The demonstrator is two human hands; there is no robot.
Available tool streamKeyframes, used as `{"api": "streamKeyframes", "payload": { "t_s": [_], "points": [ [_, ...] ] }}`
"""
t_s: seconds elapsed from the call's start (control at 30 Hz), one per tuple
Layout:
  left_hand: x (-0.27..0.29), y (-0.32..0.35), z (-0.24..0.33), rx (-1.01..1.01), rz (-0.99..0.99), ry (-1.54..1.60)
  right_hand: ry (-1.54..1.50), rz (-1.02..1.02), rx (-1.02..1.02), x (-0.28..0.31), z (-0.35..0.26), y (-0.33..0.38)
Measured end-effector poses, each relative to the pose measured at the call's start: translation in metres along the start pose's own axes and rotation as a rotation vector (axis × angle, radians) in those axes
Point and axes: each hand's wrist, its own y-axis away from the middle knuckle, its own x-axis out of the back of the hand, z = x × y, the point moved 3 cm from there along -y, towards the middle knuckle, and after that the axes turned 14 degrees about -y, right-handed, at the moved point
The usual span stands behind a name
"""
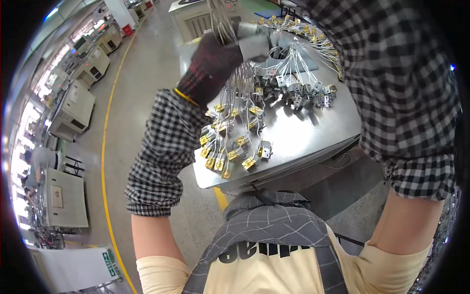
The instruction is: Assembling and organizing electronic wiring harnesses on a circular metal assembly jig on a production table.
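Observation:
My left hand, in a dark glove, is closed round a bundle of thin white wires above the left part of a metal table. From it the wires hang down to several small metal parts with yellow faces, near the table's front left corner. A blurred pale grey thing lies right beside the left hand; its kind I cannot make out. My right arm, in a checked sleeve, reaches up past the upper edge, and its hand is out of sight.
More white wires with grey metal blocks spread over the table's middle. A row of yellow-ended parts curves along its far side. Beyond stands a pale machine cabinet. A yellow floor line and machines are at left.

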Motion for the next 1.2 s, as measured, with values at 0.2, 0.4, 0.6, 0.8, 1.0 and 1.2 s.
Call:
{"api": "streamKeyframes", "payload": {
  "t_s": [0.2,0.4,0.6,0.8,1.0,1.2],
  "points": [
    [-0.009,0.037,-0.046,0.232,0.051,-0.425,0.018,-0.006,0.003,-0.001,-0.003,0.008],
    [-0.024,0.053,-0.084,0.208,0.114,-0.021,-0.026,0.045,0.038,0.019,-0.014,0.027],
    [-0.033,0.079,-0.069,0.100,0.356,0.004,-0.493,0.251,-0.073,0.036,0.008,0.096],
    [-0.046,0.070,-0.027,0.039,0.355,0.155,-2.223,0.636,-0.576,-0.161,0.074,0.228],
    [-0.066,0.038,-0.027,0.169,0.387,0.258,-2.067,1.181,-0.527,-0.085,0.083,0.295],
    [-0.160,-0.014,-0.001,-0.242,-0.180,0.155,-1.147,0.767,0.044,-0.064,0.009,0.291]
  ]
}}
